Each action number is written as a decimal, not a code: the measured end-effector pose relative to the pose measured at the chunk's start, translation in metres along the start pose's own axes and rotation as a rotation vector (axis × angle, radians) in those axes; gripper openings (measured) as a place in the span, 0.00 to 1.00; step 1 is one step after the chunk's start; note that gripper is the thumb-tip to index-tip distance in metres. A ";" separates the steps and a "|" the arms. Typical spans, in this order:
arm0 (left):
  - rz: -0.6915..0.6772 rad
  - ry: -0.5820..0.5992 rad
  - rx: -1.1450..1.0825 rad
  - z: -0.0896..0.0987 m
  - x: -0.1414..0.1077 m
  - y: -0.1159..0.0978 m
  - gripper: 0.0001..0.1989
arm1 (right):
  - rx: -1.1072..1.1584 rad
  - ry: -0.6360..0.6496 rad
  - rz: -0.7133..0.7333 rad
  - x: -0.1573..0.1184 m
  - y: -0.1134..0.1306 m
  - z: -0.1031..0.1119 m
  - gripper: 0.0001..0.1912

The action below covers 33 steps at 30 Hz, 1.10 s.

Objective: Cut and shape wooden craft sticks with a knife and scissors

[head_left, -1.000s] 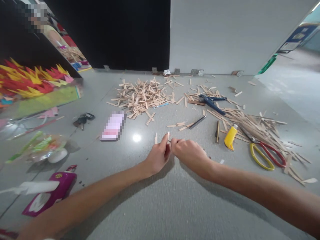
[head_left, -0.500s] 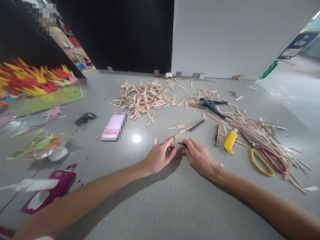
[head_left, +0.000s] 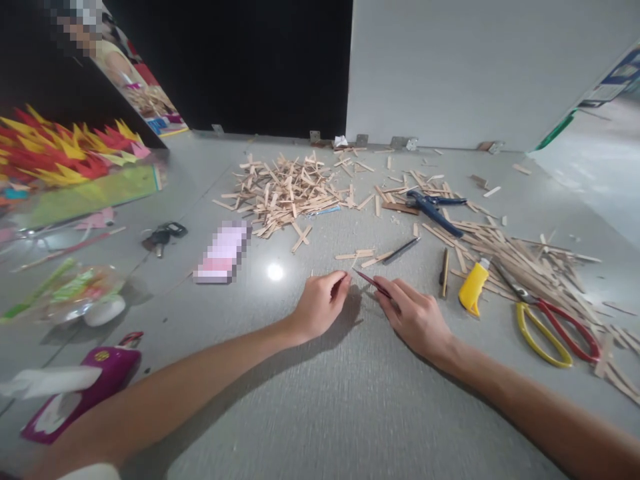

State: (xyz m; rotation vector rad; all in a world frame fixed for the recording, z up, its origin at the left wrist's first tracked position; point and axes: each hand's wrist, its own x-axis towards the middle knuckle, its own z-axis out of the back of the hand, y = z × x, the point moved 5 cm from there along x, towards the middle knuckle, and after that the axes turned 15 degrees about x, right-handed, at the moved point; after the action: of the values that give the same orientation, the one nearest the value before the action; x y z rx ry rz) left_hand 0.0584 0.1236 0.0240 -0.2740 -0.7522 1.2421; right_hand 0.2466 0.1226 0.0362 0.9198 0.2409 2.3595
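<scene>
My left hand (head_left: 320,303) is closed in a pinch near the middle of the tabletop, around a small piece of wooden stick that its fingers now mostly hide. Just right of it, my right hand (head_left: 413,313) grips a thin, dark, pointed tool (head_left: 373,281), its tip aimed at the left fingertips. I cannot tell whether the tip touches anything. Beyond the hands lie a few loose wooden sticks (head_left: 356,255) and a slim dark pen-like tool (head_left: 401,251).
A heap of short sticks (head_left: 285,197) lies ahead, with longer strips (head_left: 530,257) to the right. Nearby are blue-handled cutters (head_left: 435,212), a yellow cutter (head_left: 473,288) and scissors (head_left: 555,330). Leftward are a phone (head_left: 223,252), keys (head_left: 163,237) and a magenta case (head_left: 87,393). Panels (head_left: 475,73) stand behind.
The right hand has drawn slightly away to the right, and more of the pointed tool shows. The left fingers have closed over the stick piece. The view has shifted a little.
</scene>
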 end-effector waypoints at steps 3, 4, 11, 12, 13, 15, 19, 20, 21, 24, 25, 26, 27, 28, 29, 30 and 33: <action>0.016 -0.027 -0.028 0.006 -0.002 0.000 0.21 | 0.069 -0.030 0.025 -0.003 0.002 0.002 0.14; 0.015 -0.037 -0.045 0.008 -0.002 -0.001 0.21 | 0.078 -0.048 0.038 -0.004 0.004 0.004 0.14; -0.033 -0.089 -0.012 0.009 -0.005 -0.001 0.16 | 0.123 -0.093 0.089 -0.008 0.008 0.010 0.23; -0.040 -0.089 0.012 0.008 -0.006 -0.001 0.15 | 0.122 -0.089 0.081 -0.009 0.007 0.010 0.23; -0.048 -0.090 0.042 0.007 -0.006 0.000 0.15 | 0.121 -0.081 0.073 -0.008 0.007 0.009 0.23; -0.069 -0.105 0.107 0.005 -0.007 0.000 0.16 | 0.123 -0.071 0.069 -0.008 0.006 0.009 0.21; -0.076 -0.132 0.165 0.003 -0.007 0.001 0.18 | 0.116 -0.057 0.070 -0.006 0.006 0.008 0.17; -0.073 -0.129 0.163 0.003 -0.007 0.001 0.18 | 0.110 -0.058 0.066 -0.006 0.006 0.008 0.16; -0.070 -0.123 0.161 0.003 -0.007 0.001 0.18 | 0.105 -0.057 0.063 -0.005 0.006 0.008 0.16; -0.063 -0.102 0.153 0.002 -0.007 0.000 0.18 | 0.094 -0.061 0.059 -0.005 0.006 0.008 0.17; -0.061 -0.093 0.153 0.002 -0.007 0.000 0.18 | 0.092 -0.063 0.058 -0.005 0.006 0.008 0.17; -0.061 -0.084 0.153 0.001 -0.008 0.000 0.18 | 0.091 -0.066 0.058 -0.006 0.006 0.008 0.18; -0.061 -0.076 0.155 0.001 -0.008 0.001 0.17 | 0.089 -0.070 0.057 -0.006 0.006 0.008 0.18; -0.062 -0.068 0.158 0.000 -0.008 0.001 0.17 | 0.088 -0.073 0.057 -0.006 0.006 0.008 0.17; -0.063 -0.060 0.161 -0.001 -0.008 0.002 0.17 | 0.086 -0.071 0.062 -0.006 0.006 0.008 0.17; -0.063 -0.053 0.164 -0.001 -0.008 0.003 0.17 | 0.084 -0.068 0.069 -0.005 0.007 0.009 0.17; -0.063 -0.033 0.172 -0.003 -0.008 0.004 0.17 | 0.086 0.003 0.063 0.003 0.010 0.015 0.17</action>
State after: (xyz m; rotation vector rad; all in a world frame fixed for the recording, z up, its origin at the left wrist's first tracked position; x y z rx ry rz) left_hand 0.0561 0.1182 0.0164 -0.0883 -0.6722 1.2454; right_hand 0.2502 0.1152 0.0523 0.9769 0.3210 2.4244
